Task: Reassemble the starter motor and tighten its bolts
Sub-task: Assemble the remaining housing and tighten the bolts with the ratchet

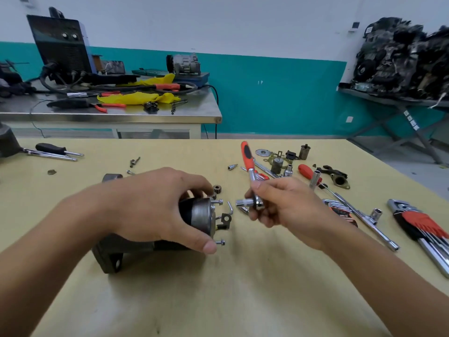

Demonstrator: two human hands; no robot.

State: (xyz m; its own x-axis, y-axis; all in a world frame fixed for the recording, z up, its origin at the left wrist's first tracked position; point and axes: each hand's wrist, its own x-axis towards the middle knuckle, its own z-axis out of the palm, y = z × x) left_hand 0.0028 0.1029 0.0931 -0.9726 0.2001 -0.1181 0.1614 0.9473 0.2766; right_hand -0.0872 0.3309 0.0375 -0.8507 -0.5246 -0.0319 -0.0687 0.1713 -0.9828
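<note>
The starter motor [199,216] lies on its side on the yellow table [243,288], its metal end cap facing right. Two long bolts stick out of that cap, an upper bolt [218,202] and a lower bolt [220,242]. My left hand [155,205] grips the motor body from above, thumb beside the lower bolt. My right hand [281,205] holds a ratchet wrench [250,171] with an orange handle pointing up and away. The wrench's socket [243,203] points left toward the upper bolt, a short gap away from it.
Small gears [217,190] lie just behind the motor. To the right are loose sockets [315,178], an orange screwdriver [307,171], a T-handle wrench [364,221], a hex key set [422,229] and several motor parts [279,161]. Screwdrivers [53,152] lie far left.
</note>
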